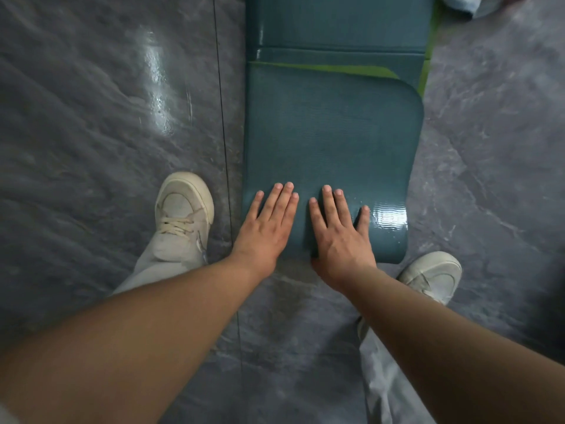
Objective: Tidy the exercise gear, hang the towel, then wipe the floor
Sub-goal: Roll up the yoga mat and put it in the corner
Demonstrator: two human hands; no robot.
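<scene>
A teal exercise mat (333,133) lies on the grey floor, running away from me, with a green underside showing at a fold further up. Its near end is curled into a roll. My left hand (266,224) and my right hand (339,231) lie side by side on top of that roll, fingers straight and spread, palms pressing down. A pale cloth (461,3), possibly the towel, shows at the top right edge, mostly cut off.
Glossy grey stone-pattern floor (107,117) surrounds the mat on both sides. My left shoe (183,209) stands beside the mat's left edge and my right shoe (434,273) sits just behind the roll's right end. A dark seam line (223,117) runs along the floor.
</scene>
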